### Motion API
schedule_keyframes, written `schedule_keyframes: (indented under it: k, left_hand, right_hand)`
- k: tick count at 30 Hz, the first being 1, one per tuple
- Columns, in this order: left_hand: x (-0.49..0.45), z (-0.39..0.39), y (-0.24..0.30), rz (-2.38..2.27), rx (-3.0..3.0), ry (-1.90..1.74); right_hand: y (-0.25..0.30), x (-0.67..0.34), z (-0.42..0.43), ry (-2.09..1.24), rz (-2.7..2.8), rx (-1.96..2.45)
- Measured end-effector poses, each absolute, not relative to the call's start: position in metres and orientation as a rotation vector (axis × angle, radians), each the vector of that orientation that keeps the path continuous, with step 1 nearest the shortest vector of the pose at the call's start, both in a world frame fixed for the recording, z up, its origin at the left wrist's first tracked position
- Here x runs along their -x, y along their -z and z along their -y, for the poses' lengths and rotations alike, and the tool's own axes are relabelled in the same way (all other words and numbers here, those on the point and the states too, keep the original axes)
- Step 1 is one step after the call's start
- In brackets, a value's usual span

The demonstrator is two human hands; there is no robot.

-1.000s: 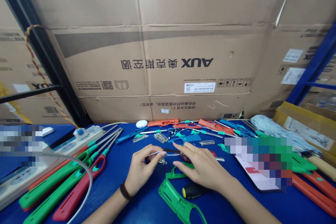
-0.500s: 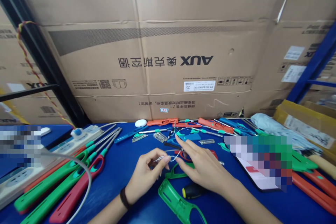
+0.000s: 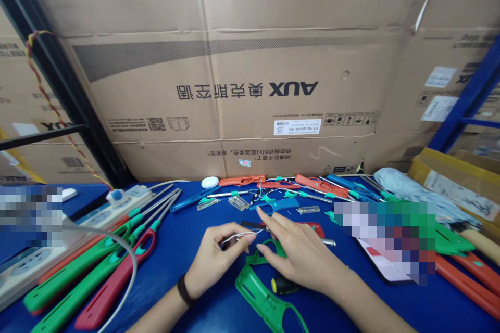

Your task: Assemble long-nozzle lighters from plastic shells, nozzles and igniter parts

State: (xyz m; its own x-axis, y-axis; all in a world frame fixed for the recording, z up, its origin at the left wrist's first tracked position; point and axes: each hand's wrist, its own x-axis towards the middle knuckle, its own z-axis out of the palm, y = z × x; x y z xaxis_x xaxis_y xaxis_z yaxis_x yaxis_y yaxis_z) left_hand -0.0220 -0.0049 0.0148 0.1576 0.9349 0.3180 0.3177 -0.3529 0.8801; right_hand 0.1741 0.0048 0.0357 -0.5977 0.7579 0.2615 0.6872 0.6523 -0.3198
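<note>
My left hand point(image 3: 213, 259) is pinched on a thin white wire point(image 3: 238, 235) just above the blue table. My right hand point(image 3: 300, 252) lies beside it with fingers stretched out, fingertips near the wire's end and a thin black tube point(image 3: 253, 225). A green lighter shell half point(image 3: 265, 299) lies just in front of both hands. A black and yellow screwdriver handle point(image 3: 283, 285) sits under my right wrist. A red shell piece point(image 3: 314, 227) lies behind my right hand.
Several long green and red lighters point(image 3: 97, 265) lie at the left beside a white power strip point(image 3: 125, 200). More lighter parts point(image 3: 281, 190) are strewn along the back. Large cardboard boxes point(image 3: 250, 88) wall off the rear. Orange and green lighters point(image 3: 464, 270) lie at the right.
My left hand shifted slightly and still pinches the white wire; my right hand's fingers moved back toward the wire. The small metal part seen a second ago is out of sight.
</note>
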Motion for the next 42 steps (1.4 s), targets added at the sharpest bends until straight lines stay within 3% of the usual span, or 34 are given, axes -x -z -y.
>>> schedule_keyframes:
  k: [11,29,42]
  left_hand:
    - [0.021,-0.002,-0.014,-1.227,-1.569,-1.321]
    - [0.019,0.0,-0.02,-1.225,-1.663,-1.115]
    - [0.024,-0.001,-0.016,-1.219,-1.741,-1.409]
  right_hand:
    - [-0.034,-0.165,-0.001,-0.393,2.414,1.116]
    - [-0.025,-0.16,0.003,-0.493,2.404,1.097]
    - [-0.028,-0.167,-0.01,-0.47,2.238,1.156]
